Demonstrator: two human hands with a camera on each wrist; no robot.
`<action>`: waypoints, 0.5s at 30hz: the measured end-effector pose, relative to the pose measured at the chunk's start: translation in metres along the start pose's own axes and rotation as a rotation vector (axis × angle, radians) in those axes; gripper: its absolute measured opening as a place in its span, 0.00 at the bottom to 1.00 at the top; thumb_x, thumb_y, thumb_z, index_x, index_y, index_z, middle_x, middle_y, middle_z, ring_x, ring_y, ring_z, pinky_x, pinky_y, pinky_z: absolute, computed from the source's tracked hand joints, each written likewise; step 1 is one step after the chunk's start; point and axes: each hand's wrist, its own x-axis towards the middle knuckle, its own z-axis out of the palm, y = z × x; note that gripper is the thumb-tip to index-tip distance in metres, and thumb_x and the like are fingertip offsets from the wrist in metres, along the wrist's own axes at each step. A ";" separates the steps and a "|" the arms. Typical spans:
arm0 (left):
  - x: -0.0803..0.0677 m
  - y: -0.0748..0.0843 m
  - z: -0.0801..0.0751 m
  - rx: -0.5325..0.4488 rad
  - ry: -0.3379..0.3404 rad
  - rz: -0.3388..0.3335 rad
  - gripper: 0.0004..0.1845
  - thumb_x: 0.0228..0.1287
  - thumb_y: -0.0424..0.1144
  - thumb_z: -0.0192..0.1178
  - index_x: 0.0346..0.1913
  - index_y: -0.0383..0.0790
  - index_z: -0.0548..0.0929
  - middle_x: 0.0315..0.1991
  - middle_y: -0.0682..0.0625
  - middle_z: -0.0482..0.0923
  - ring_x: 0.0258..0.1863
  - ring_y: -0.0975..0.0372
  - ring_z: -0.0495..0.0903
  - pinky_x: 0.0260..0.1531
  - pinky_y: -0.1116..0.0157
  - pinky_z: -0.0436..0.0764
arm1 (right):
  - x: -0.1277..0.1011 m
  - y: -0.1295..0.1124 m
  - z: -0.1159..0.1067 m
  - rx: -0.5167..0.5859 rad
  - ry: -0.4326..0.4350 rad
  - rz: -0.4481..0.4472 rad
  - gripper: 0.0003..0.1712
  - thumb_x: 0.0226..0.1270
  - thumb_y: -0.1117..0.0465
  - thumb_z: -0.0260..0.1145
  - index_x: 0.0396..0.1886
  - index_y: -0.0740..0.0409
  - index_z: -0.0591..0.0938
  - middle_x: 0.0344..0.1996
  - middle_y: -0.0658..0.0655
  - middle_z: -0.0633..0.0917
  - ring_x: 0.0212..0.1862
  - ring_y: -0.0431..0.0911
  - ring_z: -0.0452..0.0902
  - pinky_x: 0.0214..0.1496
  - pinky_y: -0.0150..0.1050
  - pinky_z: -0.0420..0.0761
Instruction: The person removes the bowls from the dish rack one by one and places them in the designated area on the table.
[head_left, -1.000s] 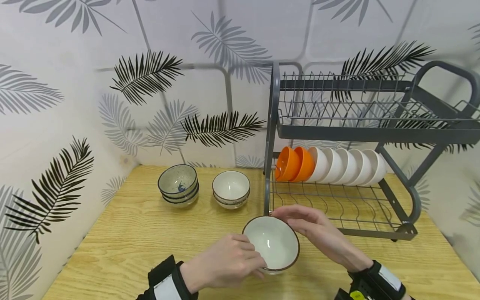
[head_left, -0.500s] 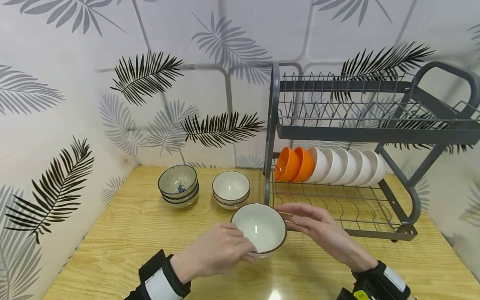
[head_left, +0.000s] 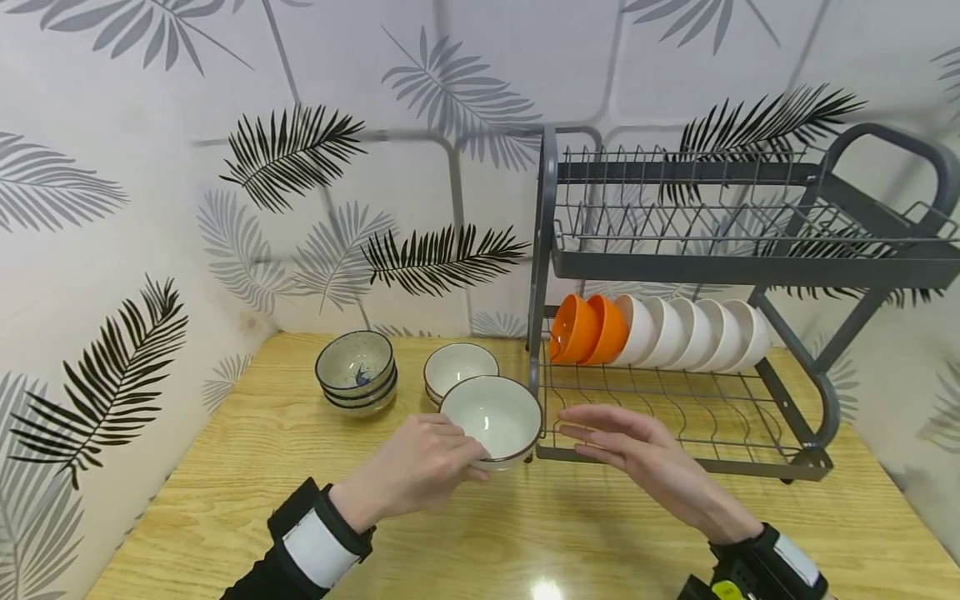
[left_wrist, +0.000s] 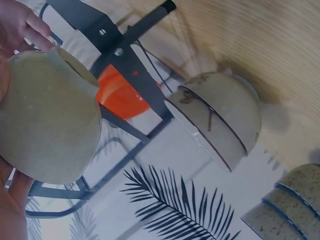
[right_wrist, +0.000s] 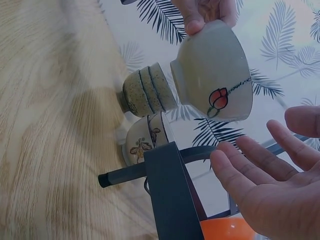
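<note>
At the top of your frame, your left hand [right_wrist: 202,12] pinches a flower-painted bowl [right_wrist: 215,72]; your right hand [right_wrist: 272,185] lies flat at lower right, beside the rack post [right_wrist: 172,200].

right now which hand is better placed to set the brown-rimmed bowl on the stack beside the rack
Left, probably. The left hand already grips the brown-rimmed bowl, which hangs just in front of the white bowl stack. The right hand is open, apart from the bowl, in front of the dish rack.
</note>
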 end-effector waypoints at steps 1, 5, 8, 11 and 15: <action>0.000 -0.002 0.001 0.001 0.001 -0.005 0.09 0.55 0.47 0.74 0.29 0.49 0.85 0.20 0.63 0.82 0.17 0.73 0.74 0.27 0.77 0.79 | 0.000 0.000 -0.001 0.002 0.000 -0.001 0.25 0.82 0.59 0.51 0.72 0.65 0.68 0.64 0.41 0.80 0.67 0.35 0.75 0.69 0.31 0.77; 0.000 -0.011 0.004 0.006 0.013 -0.027 0.10 0.54 0.46 0.75 0.29 0.47 0.84 0.20 0.61 0.81 0.18 0.71 0.75 0.27 0.75 0.79 | -0.002 0.001 -0.003 0.008 -0.005 -0.013 0.25 0.82 0.60 0.51 0.72 0.66 0.67 0.65 0.42 0.79 0.67 0.35 0.75 0.70 0.32 0.76; 0.000 -0.018 0.007 0.007 0.019 -0.046 0.11 0.54 0.45 0.75 0.29 0.46 0.83 0.18 0.60 0.80 0.17 0.70 0.76 0.26 0.74 0.81 | -0.003 0.002 -0.004 0.017 -0.007 -0.027 0.25 0.82 0.61 0.51 0.72 0.66 0.67 0.66 0.44 0.79 0.68 0.35 0.75 0.70 0.33 0.76; 0.000 -0.024 0.012 0.012 0.023 -0.065 0.11 0.54 0.46 0.75 0.29 0.46 0.83 0.17 0.59 0.80 0.16 0.69 0.76 0.26 0.73 0.81 | -0.003 0.003 -0.006 0.026 -0.009 -0.036 0.25 0.82 0.62 0.50 0.72 0.66 0.67 0.67 0.45 0.78 0.68 0.36 0.75 0.70 0.33 0.76; -0.001 -0.033 0.016 0.010 -0.008 -0.101 0.10 0.58 0.45 0.72 0.30 0.46 0.83 0.19 0.59 0.81 0.17 0.68 0.77 0.27 0.71 0.82 | -0.004 0.003 -0.007 0.033 -0.018 -0.056 0.24 0.82 0.63 0.49 0.72 0.66 0.67 0.68 0.46 0.78 0.68 0.36 0.75 0.70 0.33 0.76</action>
